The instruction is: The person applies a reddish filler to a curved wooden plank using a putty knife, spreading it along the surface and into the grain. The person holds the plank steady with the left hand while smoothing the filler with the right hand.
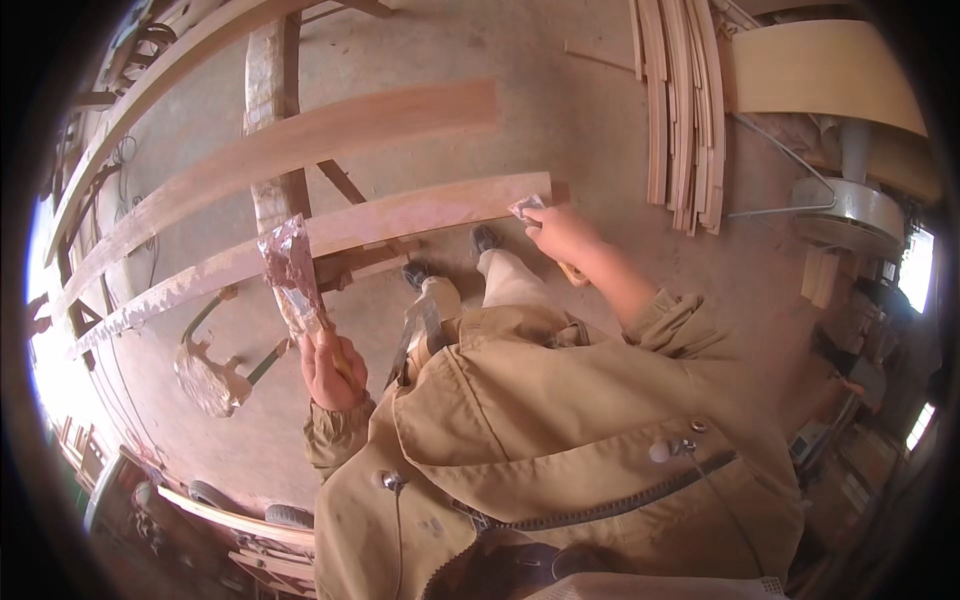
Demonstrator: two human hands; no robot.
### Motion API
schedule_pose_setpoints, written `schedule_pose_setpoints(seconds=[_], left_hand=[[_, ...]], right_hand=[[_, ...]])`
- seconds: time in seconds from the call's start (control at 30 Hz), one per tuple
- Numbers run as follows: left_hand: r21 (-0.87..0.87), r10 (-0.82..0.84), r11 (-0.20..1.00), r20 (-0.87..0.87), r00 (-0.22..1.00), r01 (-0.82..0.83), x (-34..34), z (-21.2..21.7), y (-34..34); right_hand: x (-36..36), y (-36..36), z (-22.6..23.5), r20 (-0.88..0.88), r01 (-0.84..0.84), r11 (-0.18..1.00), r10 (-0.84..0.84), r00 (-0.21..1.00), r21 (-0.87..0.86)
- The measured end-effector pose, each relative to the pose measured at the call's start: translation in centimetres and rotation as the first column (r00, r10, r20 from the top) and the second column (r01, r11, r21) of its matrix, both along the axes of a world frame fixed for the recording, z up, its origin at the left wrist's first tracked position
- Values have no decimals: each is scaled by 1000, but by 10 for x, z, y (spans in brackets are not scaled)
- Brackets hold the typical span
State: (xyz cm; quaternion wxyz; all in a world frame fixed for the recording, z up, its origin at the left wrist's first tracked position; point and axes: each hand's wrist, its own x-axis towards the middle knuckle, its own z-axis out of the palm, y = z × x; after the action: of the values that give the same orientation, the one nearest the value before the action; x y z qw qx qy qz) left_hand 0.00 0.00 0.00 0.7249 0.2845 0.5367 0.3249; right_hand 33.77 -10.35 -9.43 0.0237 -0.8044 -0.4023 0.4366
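Observation:
My left hand (333, 370) is closed round the handle of a broad scraper (288, 262). Reddish-brown putty is smeared thickly over its blade, which is held up near the closest plank. My right hand (563, 235) grips a putty knife (526, 205), its putty-stained blade at the right end of that plank. Part of the knife's handle shows below the fist. The long wooden plank (400, 208) carries pinkish putty patches along its face. Beyond it lies a second, smoother plank (300, 132), both resting across a wooden support beam (272, 80).
Another long board (150, 85) runs along the far left. A stack of wooden strips (685, 110) lies at the far right, beside a machine with a yellowish panel (830, 70). A worn stool (212, 372) stands to the left on the concrete floor (400, 55).

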Motion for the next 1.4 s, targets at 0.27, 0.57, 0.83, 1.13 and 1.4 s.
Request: schedule_pose_setpoints(seconds=[0.27,0.57,0.83,1.13,1.4], left_hand=[[-15,40,999,-36,999,-40,13,0,-13],[17,67,998,-45,997,-66,13,7,-22],[33,16,999,-97,995,-13,17,3,-24],[25,5,1000,-33,999,-5,26,4,-22],[29,-25,999,-37,999,27,28,2,-22]], right_hand=[[-10,-21,-6,117,-63,998,63,991,-5],[-20,-8,-3,57,69,996,-66,996,-50],[-18,-1,10,-4,124,991,-124,992,-57],[-18,-3,6,18,81,996,-82,996,32],[22,-11,-6,87,163,972,-179,980,169]])
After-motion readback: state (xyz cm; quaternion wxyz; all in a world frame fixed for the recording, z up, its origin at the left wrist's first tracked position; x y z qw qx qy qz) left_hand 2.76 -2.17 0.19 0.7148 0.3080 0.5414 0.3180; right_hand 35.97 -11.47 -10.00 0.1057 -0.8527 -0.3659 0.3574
